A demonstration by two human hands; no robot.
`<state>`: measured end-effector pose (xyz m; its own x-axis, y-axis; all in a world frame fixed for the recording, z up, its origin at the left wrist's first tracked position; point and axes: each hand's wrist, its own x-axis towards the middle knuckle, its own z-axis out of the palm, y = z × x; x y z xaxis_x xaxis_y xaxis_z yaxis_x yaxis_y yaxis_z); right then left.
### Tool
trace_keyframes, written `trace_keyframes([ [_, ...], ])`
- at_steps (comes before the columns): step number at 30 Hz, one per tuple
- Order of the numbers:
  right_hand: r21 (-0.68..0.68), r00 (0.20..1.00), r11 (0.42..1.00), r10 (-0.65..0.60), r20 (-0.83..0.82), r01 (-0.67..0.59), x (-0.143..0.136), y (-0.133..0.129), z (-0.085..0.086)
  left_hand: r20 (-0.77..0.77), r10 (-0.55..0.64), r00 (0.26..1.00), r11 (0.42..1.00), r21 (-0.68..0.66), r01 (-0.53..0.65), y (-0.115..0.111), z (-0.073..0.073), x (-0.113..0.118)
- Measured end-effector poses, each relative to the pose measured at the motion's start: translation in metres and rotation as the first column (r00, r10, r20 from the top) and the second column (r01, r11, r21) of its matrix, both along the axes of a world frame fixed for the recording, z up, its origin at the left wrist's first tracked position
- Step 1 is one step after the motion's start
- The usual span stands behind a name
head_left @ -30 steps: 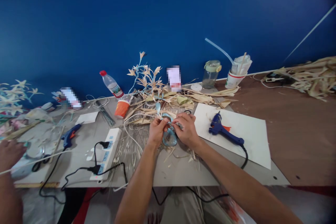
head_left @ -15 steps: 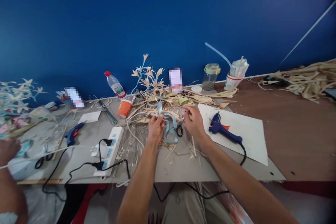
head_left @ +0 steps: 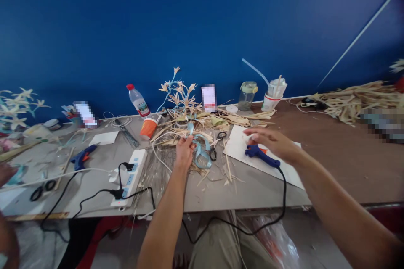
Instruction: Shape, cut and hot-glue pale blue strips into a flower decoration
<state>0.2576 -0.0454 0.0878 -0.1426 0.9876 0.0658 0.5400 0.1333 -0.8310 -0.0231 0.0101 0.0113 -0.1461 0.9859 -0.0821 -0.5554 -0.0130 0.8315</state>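
Near the table's middle, my left hand is closed, pinching a light-blue ribbon. The ribbon's loose loops hang to the right of the fingers, and a short piece sticks up above them. My right hand is over a blue glue gun, palm down with fingers stretched out to the left. A small pale spot shows at its fingertips; I cannot make out what it is. The glue gun lies on a white sheet, partly beneath the hand. Black-handled scissors lie just right of the ribbon.
Dry husk strips lie behind my hands, below pale flowers on blue stems. Left are a power strip, an orange cup and a bottle. A jar stands behind. A co-worker's hand is at far left.
My right hand has moved right, from beside the ribbon to over the glue gun, with its fingers stretched out. My left hand still holds the ribbon. The view has shifted slightly.
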Motion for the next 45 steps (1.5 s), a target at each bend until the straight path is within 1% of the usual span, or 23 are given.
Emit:
trace_keyframes([
  [1,0.044,0.988,0.992,-0.123,0.099,0.119,0.017,-0.002,-0.002,-0.002,-0.002,1.000,1.000,0.000,0.002,0.000,0.000,0.000],
  [2,0.088,0.951,0.975,-0.220,0.217,0.206,0.033,-0.004,-0.007,-0.006,-0.006,1.000,1.000,-0.006,0.006,0.000,0.000,0.000],
  [3,0.097,0.908,0.965,-0.263,0.327,0.244,0.045,-0.006,-0.012,-0.009,-0.005,1.000,1.000,-0.009,0.005,0.001,0.000,0.000],
  [4,0.083,0.876,0.968,-0.250,0.412,0.237,0.054,-0.007,-0.019,-0.013,-0.004,1.000,1.000,-0.013,0.004,0.001,0.000,0.001],
  [6,0.066,0.824,0.979,-0.199,0.530,0.194,0.059,-0.011,-0.033,-0.020,-0.004,1.000,1.000,-0.012,0.003,0.001,-0.001,0.002],
  [9,0.045,0.734,0.990,-0.127,0.668,0.130,0.047,-0.012,-0.051,-0.032,-0.004,0.999,1.000,-0.010,0.004,0.002,-0.001,0.003],
  [12,-0.006,0.650,0.985,-0.108,0.752,0.171,0.031,-0.008,-0.060,-0.034,-0.009,0.999,1.000,-0.007,0.009,0.002,-0.002,0.003],
  [14,-0.061,0.642,0.979,-0.081,0.762,0.196,0.026,-0.003,-0.062,-0.027,-0.013,1.000,1.000,-0.005,0.013,0.002,-0.002,0.003],
  [18,-0.148,0.671,0.978,0.011,0.741,0.148,0.029,0.003,-0.066,-0.010,-0.019,1.000,1.000,0.002,0.019,0.000,-0.001,0.002],
  [22,-0.109,0.726,0.988,-0.004,0.688,0.109,0.034,0.005,-0.073,-0.009,-0.017,1.000,1.000,0.004,0.017,-0.001,-0.001,0.003],
  [25,0.021,0.810,0.992,-0.113,0.575,0.123,0.037,0.004,-0.077,0.000,-0.018,1.000,1.000,-0.004,0.018,-0.001,-0.001,0.002],
  [27,0.114,0.885,0.970,-0.241,0.399,0.213,0.040,0.003,-0.076,0.010,-0.017,1.000,1.000,-0.008,0.017,-0.001,-0.001,0.002],
  [29,0.096,0.926,0.930,-0.364,0.100,0.355,0.041,0.001,-0.069,0.021,-0.016,1.000,1.000,-0.012,0.016,-0.001,0.000,0.002],
  [30,0.037,0.912,0.914,-0.400,-0.087,0.404,0.041,0.000,-0.064,0.027,-0.015,1.000,1.000,-0.014,0.015,-0.001,0.000,0.002],
  [31,-0.036,0.870,0.908,-0.410,-0.274,0.417,0.039,-0.001,-0.058,0.033,-0.015,0.999,1.000,-0.014,0.015,-0.001,0.000,0.002],
  [33,-0.131,0.738,0.933,-0.345,-0.579,0.334,0.031,-0.006,-0.045,0.039,-0.021,0.999,1.000,-0.014,0.021,-0.002,0.000,0.002],
  [34,-0.135,0.690,0.955,-0.286,-0.665,0.265,0.025,-0.008,-0.039,0.040,-0.026,0.999,1.000,-0.013,0.026,-0.002,0.000,0.002],
  [35,-0.134,0.668,0.971,-0.235,-0.707,0.199,0.017,-0.011,-0.034,0.039,-0.028,0.999,1.000,-0.012,0.029,-0.002,0.000,0.002],
  [36,-0.143,0.674,0.981,-0.193,-0.713,0.130,0.007,-0.015,-0.030,0.038,-0.029,0.999,1.000,-0.009,0.030,-0.002,0.000,0.002],
  [37,-0.178,0.711,0.983,-0.158,-0.685,0.047,-0.003,-0.018,-0.029,0.036,-0.030,0.999,1.000,-0.006,0.030,-0.002,0.000,0.002],
  [38,-0.207,0.753,0.978,-0.136,-0.643,0.000,-0.014,-0.020,-0.030,0.033,-0.029,0.999,1.000,-0.003,0.029,-0.002,0.000,0.002],
  [41,-0.225,0.875,0.974,-0.084,-0.478,-0.030,-0.045,-0.022,-0.041,0.017,-0.025,1.000,1.000,0.007,0.025,-0.002,0.000,0.002],
  [45,-0.149,0.935,0.984,0.041,-0.353,-0.099,-0.071,-0.014,-0.057,-0.009,-0.023,1.000,0.999,0.027,0.024,-0.001,0.000,0.001],
])
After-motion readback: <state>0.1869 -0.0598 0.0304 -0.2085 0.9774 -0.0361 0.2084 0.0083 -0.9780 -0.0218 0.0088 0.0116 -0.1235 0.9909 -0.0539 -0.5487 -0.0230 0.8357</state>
